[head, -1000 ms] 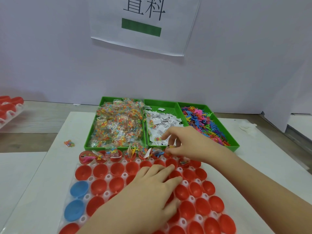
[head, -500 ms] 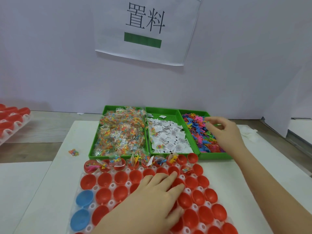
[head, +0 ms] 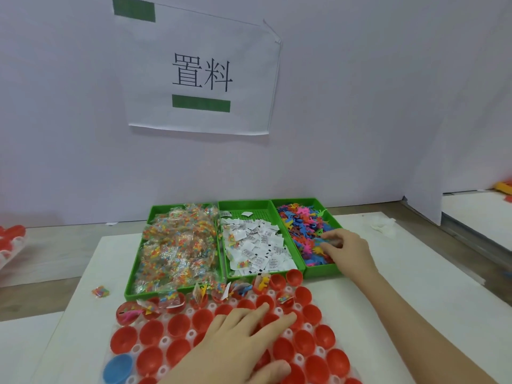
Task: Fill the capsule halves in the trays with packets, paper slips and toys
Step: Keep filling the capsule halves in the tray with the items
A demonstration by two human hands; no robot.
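The white counter (head: 415,286) spreads under both hands. The clear tray (head: 288,332) of red capsule halves (head: 311,314) lies beneath the left hand (head: 235,347), which rests flat on it with fingers straight; the filled halves (head: 199,296) sit in the row just beyond its fingertips. Beyond that row stand three green bins (head: 243,210): packets (head: 177,245) farthest left of the right hand (head: 349,250), paper slips (head: 260,245) just left of it, toys (head: 299,225) under it. The right hand's fingers (head: 328,246) curl into the toys; blur hides whether they pinch one.
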